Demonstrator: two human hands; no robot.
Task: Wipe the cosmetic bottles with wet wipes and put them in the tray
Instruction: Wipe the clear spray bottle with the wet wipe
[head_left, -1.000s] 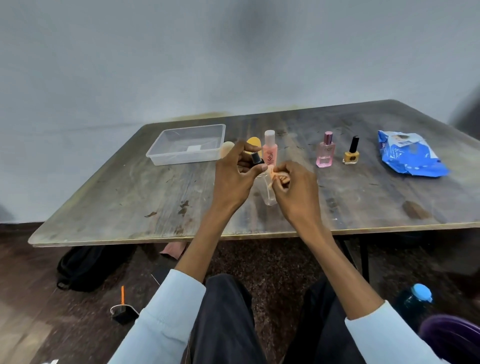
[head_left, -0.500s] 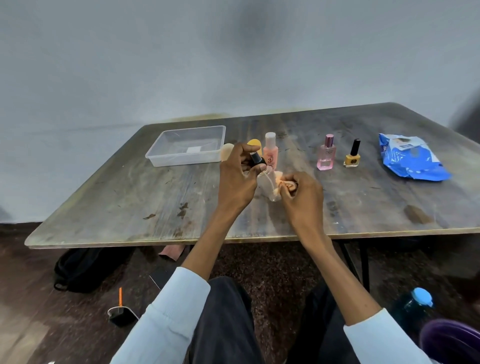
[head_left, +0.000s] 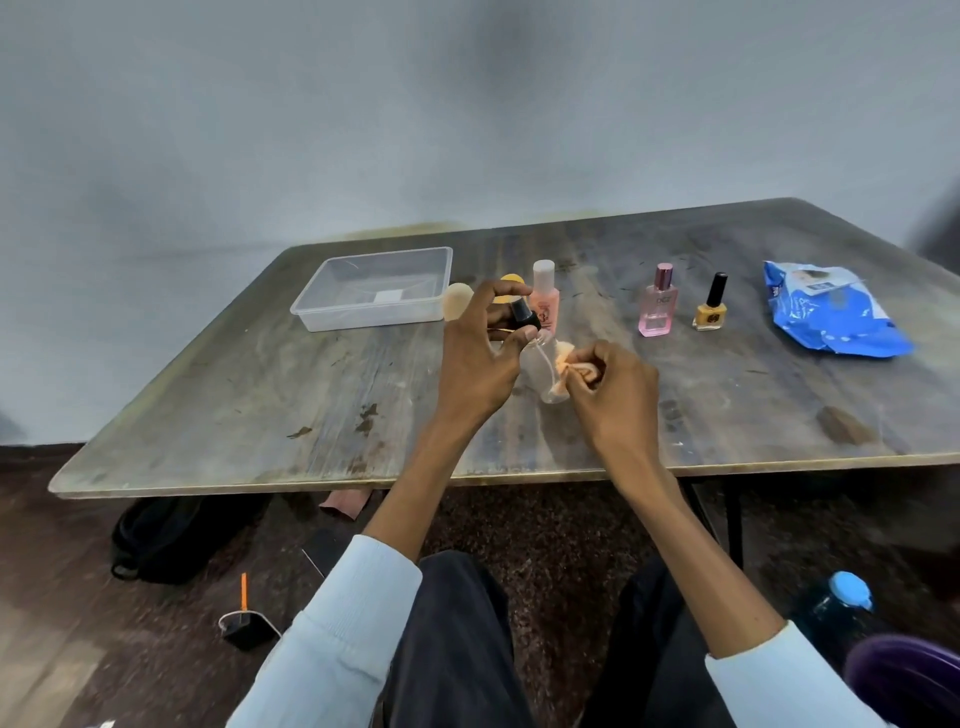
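- Fingers of the left hand (head_left: 480, 358) pinch the black cap of a clear spray bottle (head_left: 545, 374), which hangs tilted above the wooden table (head_left: 311, 415).
- Right hand (head_left: 613, 395) grips a bunched orange-stained wipe (head_left: 563, 364), pressing it against the bottle's side.
- Clear plastic tray (head_left: 374, 288) sits behind and left of the bottle.
- Peach bottle (head_left: 544, 296) stands just behind the bottle; pink perfume bottle (head_left: 657, 306), yellow nail polish (head_left: 710, 304) and blue wipes pack (head_left: 831, 317) lie to its right.
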